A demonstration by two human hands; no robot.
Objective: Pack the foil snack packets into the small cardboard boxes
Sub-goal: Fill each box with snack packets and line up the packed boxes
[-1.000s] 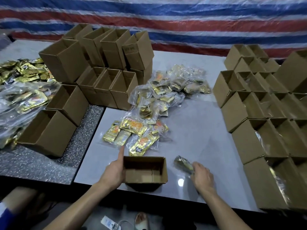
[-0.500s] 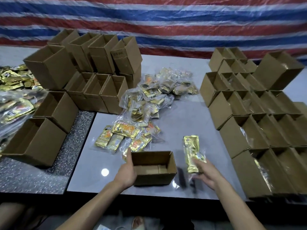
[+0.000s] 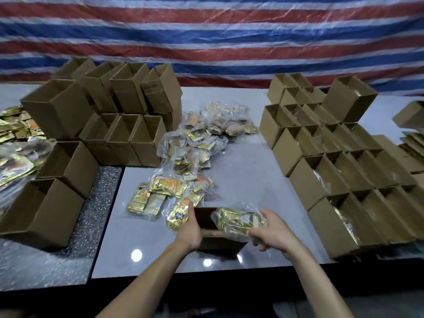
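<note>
While left hand [image 3: 189,230] grips box [image 3: 220,245] — right hand [image 3: 274,230], fingers [image 3: 257,234] curled, holds foil packet [image 3: 238,220] above.

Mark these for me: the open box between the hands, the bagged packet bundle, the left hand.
open box [image 3: 220,244]: head view, front wall.
bagged packet bundle [image 3: 238,220]: head view, middle of the gold foil.
left hand [image 3: 189,229]: head view, back of hand.

Your table [image 3: 247,180] holds open boxes [image 3: 135,143] at left and more boxes [image 3: 316,180] at right. Bagged packets [image 3: 197,143] lie heaped between them.
</note>
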